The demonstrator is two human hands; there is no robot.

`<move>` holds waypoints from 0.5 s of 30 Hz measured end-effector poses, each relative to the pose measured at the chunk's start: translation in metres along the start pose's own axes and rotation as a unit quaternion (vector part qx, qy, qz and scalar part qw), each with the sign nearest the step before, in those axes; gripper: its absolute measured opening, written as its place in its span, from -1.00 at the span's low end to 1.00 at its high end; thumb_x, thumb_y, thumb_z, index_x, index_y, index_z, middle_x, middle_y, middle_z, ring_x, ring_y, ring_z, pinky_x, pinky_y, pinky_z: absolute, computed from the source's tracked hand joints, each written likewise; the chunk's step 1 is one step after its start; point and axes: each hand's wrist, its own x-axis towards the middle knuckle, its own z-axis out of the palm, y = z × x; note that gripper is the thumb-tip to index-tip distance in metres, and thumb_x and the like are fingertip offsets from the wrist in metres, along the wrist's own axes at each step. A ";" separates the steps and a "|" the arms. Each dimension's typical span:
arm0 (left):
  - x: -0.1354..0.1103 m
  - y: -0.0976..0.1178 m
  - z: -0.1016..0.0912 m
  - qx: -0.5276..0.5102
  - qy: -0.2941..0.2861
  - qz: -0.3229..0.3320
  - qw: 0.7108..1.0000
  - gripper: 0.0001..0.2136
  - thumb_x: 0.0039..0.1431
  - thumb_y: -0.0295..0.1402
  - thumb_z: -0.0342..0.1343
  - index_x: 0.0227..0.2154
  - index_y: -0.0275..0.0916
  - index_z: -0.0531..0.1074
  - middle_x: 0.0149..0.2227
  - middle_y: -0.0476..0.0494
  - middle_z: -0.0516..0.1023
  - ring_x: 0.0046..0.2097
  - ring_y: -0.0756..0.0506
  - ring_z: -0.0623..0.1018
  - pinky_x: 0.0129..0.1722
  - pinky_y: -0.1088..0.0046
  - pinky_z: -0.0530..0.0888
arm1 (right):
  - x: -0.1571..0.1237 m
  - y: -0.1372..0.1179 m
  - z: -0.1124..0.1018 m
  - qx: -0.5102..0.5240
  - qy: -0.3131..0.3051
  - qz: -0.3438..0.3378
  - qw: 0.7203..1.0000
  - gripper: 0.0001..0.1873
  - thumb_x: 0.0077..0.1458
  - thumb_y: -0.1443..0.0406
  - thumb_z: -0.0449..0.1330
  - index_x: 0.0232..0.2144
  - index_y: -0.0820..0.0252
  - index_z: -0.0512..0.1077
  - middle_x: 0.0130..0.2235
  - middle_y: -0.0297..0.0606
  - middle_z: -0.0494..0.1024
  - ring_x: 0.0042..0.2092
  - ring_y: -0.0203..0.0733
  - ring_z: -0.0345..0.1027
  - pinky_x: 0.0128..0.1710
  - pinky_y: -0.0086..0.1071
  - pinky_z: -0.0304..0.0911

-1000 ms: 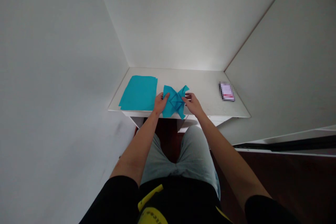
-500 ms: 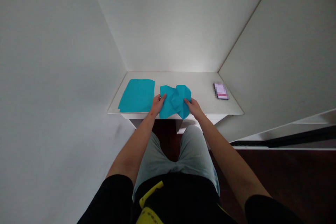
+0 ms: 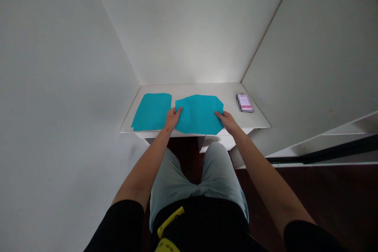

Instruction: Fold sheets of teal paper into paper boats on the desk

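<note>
Both hands, blue paper now flat.

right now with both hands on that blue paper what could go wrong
The blue paper sheet reaches the front edge of the white desk, so it could slip over that edge if pushed toward the body. It also lies very close to the pile of blue paper, and the left hand is beside that narrow gap, so a slide could catch the pile and shift it. The right hand is at the sheet's far corner, so uneven pressure might crease it.
</note>
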 end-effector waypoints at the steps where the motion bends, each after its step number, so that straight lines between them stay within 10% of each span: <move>1: 0.002 0.000 -0.002 0.021 0.005 0.007 1.000 -0.63 0.29 0.01 0.29 -0.46 -0.16 0.48 -0.43 -0.16 0.57 -0.30 -0.18 0.54 -0.21 0.30 0.49 | 0.002 0.000 -0.007 -0.021 0.004 -0.001 1.000 -0.67 0.27 0.07 0.29 -0.10 0.18 0.62 -0.08 -0.09 0.78 -0.05 0.09 0.68 0.06 -0.02 0.57; 6: 0.007 0.000 -0.006 0.144 -0.005 0.040 0.989 -0.71 0.36 -0.12 0.24 -0.41 -0.17 0.49 -0.33 -0.24 0.63 -0.19 -0.25 0.61 -0.07 0.23 0.48 | 0.017 0.005 -0.036 -0.193 0.026 -0.033 0.980 -0.63 0.24 0.01 0.28 -0.24 0.20 0.62 -0.28 -0.16 0.73 -0.23 0.00 0.58 -0.17 -0.20 0.50; 11: 0.000 0.008 0.004 0.262 0.026 0.025 0.964 -0.63 0.45 -0.12 0.14 0.11 -0.28 0.51 0.05 -0.47 0.65 0.14 -0.40 0.62 0.14 0.09 0.47 | 0.031 0.013 -0.040 -0.339 0.048 -0.069 0.937 -0.69 0.25 0.06 0.26 -0.33 0.17 0.57 -0.31 -0.16 0.69 -0.26 -0.04 0.51 -0.20 -0.26 0.39; 15: -0.019 0.024 0.028 0.353 0.035 0.152 0.922 -0.47 0.44 -0.22 0.11 0.39 -0.30 0.32 0.43 -0.51 0.37 0.46 -0.40 0.34 0.43 -0.02 0.24 | 0.039 0.015 -0.038 -0.393 0.047 -0.076 0.915 -0.76 0.25 0.11 0.26 -0.26 0.15 0.60 -0.22 -0.09 0.71 -0.18 0.03 0.53 -0.11 -0.20 0.40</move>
